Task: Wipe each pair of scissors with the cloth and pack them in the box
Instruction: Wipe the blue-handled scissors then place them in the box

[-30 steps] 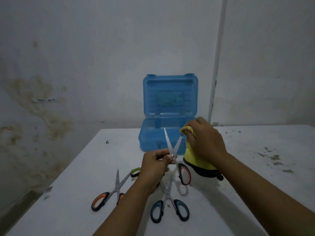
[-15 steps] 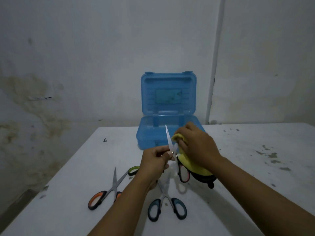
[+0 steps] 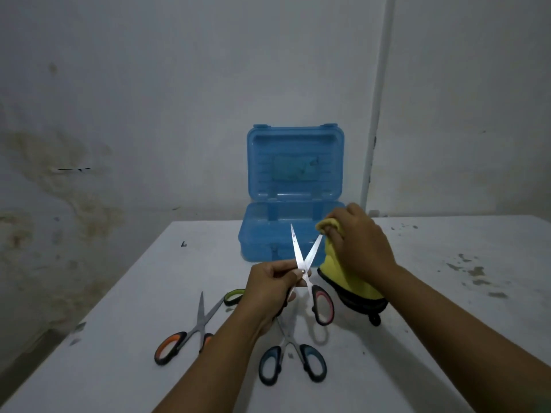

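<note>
Left grip pinches the red-handled scissors just at the pivot, fingers curled round the near handle, and I see the blades spread in a V pointing up and away. Right grip is curled tight on the yellow cloth, bunching its top against the tip of the right-hand blade; the cloth's black-edged lower end hangs down to the bench. Both hands hold this pair above the bench, in front of the blue box. That box stands at the far edge with its lid upright; I cannot tell what lies in its base. Under my left forearm lie the blue-handled scissors, blades shut. Farther left rest the orange-handled scissors, crossing the green-handled scissors, whose blades are partly hidden.
</note>
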